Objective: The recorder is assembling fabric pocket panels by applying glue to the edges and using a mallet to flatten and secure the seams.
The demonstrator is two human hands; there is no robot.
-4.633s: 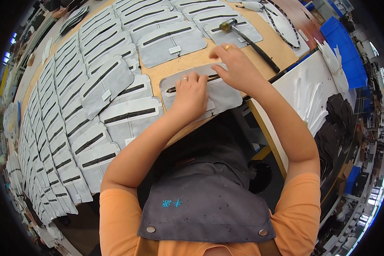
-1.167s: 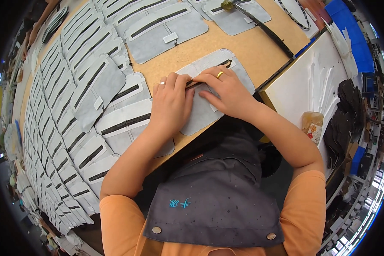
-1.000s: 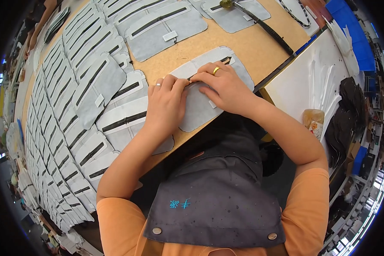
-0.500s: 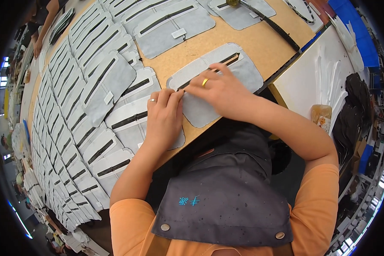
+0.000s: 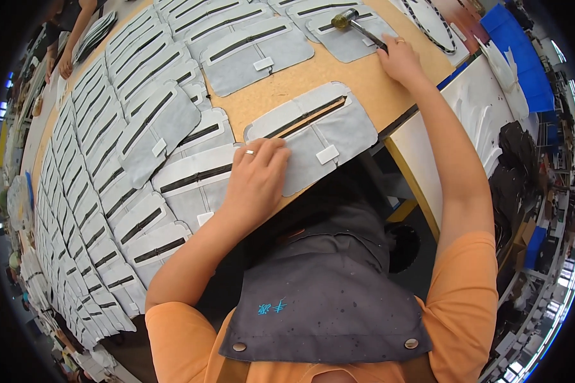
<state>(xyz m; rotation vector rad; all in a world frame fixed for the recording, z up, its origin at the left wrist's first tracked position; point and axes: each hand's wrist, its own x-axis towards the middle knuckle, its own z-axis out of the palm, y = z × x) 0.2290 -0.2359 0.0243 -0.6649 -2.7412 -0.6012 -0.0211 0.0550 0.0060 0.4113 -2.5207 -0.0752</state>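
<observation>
A grey panel with rounded corners (image 5: pixel 348 131) lies at the table's front edge, with a long slot and a small white tab. Wood colour shows through much of the slot. My left hand (image 5: pixel 260 175) rests on its left part, fingers bent and drawn together at the slot's left end; what is under the fingertips is hidden. Farther off to the right, my right hand (image 5: pixel 400 62) is closed round the dark handle of a hammer (image 5: pixel 366 33). The hammer's yellowish head (image 5: pixel 345 19) lies over another grey panel (image 5: pixel 348 50).
Overlapping grey panels (image 5: pixel 86 166) with dark slots cover the table's left and far side. The wooden tabletop (image 5: pixel 383 92) shows between them. White strips (image 5: pixel 473 121) and dark pieces (image 5: pixel 514 159) lie on the right. Another person's hand (image 5: pixel 66 66) is at the far left.
My right hand has left the near panel, moved far right and taken hold of the hammer's handle. My left hand has stayed at the panel, whose white tab now shows.
</observation>
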